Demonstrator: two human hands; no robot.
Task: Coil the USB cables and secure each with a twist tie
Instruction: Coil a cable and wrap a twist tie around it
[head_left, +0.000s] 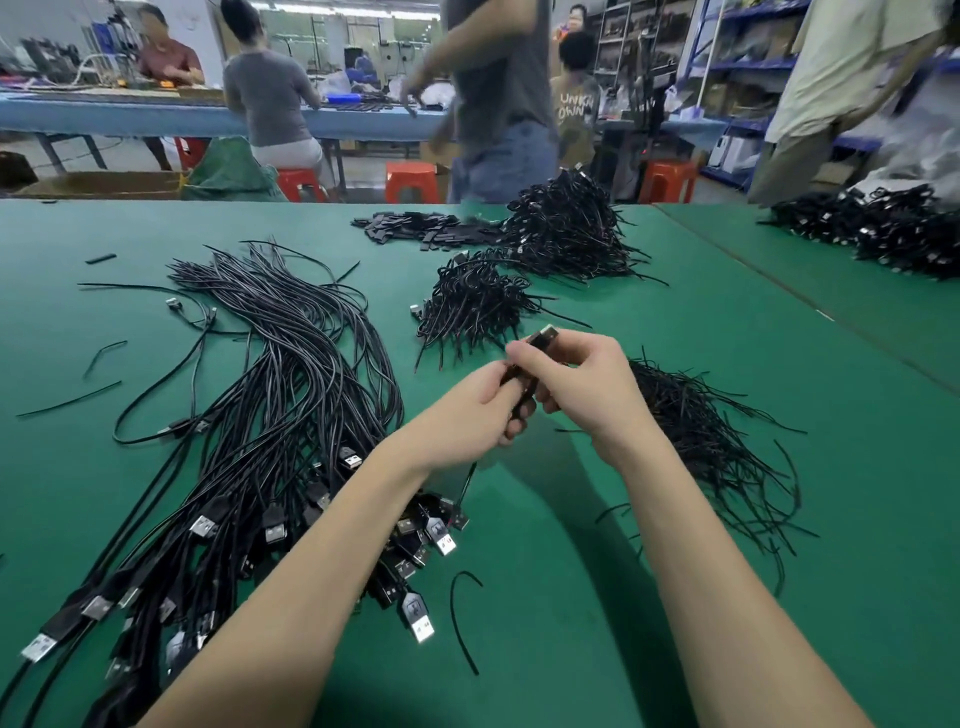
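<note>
Head view, frame centre: left hand (480, 410) and right hand (576, 384) pinch a coiled USB cable (524, 374) above the green table (675, 519), apparently mid-tie; next, twisting the tie's ends tight.

Single head cam, wide-angle, looks fwd & down over the green table (597, 597) from close above, both forearms reaching in from bottom edge, workshop bkgd up top.

Bright, even overhead light; ceiling strip lights (358, 6) glare white at top. Soft forearm shadows fall on green table (675, 364) toward camera. Wide-angle bend curves table edge. Foreground sharp; walking people (498, 98) in background motion-blurred, far shelving (748, 62) soft
</note>
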